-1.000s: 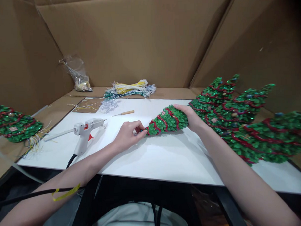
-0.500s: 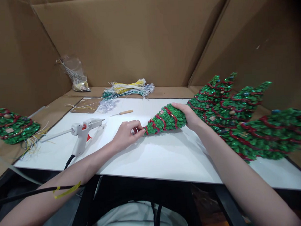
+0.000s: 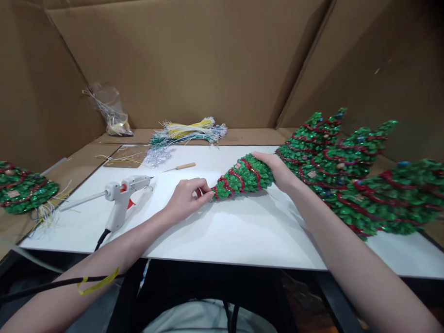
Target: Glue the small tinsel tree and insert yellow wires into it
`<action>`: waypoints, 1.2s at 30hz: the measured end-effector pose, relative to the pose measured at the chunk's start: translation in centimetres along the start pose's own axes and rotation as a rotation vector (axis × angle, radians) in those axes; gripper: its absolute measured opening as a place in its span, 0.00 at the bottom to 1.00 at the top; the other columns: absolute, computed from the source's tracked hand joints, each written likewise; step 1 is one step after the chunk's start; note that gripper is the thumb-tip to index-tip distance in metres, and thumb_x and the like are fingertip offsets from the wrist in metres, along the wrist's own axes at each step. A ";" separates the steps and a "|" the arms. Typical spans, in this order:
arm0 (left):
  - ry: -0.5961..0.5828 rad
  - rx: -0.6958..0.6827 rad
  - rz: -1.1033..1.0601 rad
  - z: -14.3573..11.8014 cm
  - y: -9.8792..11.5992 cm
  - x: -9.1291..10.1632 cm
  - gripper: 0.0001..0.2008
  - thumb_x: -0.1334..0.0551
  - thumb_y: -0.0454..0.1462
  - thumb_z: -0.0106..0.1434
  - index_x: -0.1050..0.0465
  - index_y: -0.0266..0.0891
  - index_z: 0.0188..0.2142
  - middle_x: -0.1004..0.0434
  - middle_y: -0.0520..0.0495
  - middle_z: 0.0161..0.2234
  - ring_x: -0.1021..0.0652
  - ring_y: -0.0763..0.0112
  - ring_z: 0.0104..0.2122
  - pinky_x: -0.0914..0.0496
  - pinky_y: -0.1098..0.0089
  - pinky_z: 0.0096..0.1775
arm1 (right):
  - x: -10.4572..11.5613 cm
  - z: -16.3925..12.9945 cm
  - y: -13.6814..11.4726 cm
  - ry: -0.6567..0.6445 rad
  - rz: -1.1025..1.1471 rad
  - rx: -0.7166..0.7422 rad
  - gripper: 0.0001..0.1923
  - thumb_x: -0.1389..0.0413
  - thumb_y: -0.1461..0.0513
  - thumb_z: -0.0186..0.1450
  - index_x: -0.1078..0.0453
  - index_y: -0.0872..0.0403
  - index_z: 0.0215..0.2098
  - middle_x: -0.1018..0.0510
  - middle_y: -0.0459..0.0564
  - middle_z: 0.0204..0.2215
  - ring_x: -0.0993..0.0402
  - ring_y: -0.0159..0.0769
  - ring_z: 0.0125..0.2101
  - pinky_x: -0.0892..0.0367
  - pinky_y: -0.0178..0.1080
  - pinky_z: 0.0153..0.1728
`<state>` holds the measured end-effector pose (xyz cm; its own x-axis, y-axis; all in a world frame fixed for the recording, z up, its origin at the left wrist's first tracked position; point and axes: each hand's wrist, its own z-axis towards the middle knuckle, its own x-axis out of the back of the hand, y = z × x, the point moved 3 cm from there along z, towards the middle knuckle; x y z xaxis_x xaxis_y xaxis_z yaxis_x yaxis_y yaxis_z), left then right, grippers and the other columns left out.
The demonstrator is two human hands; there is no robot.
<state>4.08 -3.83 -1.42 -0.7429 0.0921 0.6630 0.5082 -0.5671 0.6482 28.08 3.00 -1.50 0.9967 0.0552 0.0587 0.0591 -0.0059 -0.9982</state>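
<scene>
A small green cone tree (image 3: pixel 244 176) is held lying over the white desk (image 3: pixel 224 229): its tip is pinched by the left hand (image 3: pixel 186 197), its base clasped by the right hand (image 3: pixel 278 170)

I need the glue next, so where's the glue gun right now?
The glue gun lies on the white table, left of the left hand and in front of the wooden-handled awl.
</scene>
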 end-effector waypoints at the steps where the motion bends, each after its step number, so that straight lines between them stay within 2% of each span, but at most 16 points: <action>1: 0.000 0.002 0.001 0.0 0.0 0.0 0.07 0.42 0.36 0.59 0.32 0.37 0.25 0.28 0.53 0.25 0.29 0.76 0.25 0.37 0.75 0.31 | 0.0 0.0 0.0 0.000 0.004 0.003 0.17 0.41 0.48 0.53 0.25 0.54 0.25 0.20 0.46 0.25 0.24 0.40 0.29 0.31 0.38 0.36; 11: 0.007 0.067 -0.008 0.0 -0.1 -0.1 0.08 0.42 0.37 0.59 0.32 0.37 0.24 0.28 0.53 0.25 0.30 0.76 0.26 0.37 0.75 0.30 | -0.1 -0.2 -0.2 0.022 -0.006 0.037 0.17 0.42 0.48 0.53 0.26 0.54 0.23 0.21 0.45 0.22 0.25 0.39 0.27 0.31 0.38 0.35; 27: -0.018 0.052 0.015 0.0 0.3 0.2 0.09 0.43 0.38 0.60 0.32 0.37 0.25 0.27 0.52 0.26 0.29 0.75 0.26 0.38 0.74 0.30 | -0.2 -0.6 -1.0 0.026 -0.074 0.078 0.19 0.41 0.46 0.51 0.27 0.54 0.20 0.23 0.46 0.22 0.26 0.40 0.29 0.33 0.38 0.36; 36: -0.028 0.066 0.019 0.0 0.2 0.2 0.09 0.43 0.39 0.60 0.31 0.37 0.26 0.27 0.52 0.27 0.29 0.74 0.27 0.38 0.74 0.30 | 0.0 -0.3 -0.5 0.053 -0.076 0.087 0.19 0.42 0.46 0.52 0.28 0.53 0.19 0.24 0.45 0.20 0.28 0.39 0.26 0.34 0.38 0.33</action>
<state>4.08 -3.91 -1.16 -0.7208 0.1052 0.6851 0.5506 -0.5135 0.6582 28.05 2.67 -1.01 0.9913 -0.0006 0.1318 0.1314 0.0830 -0.9878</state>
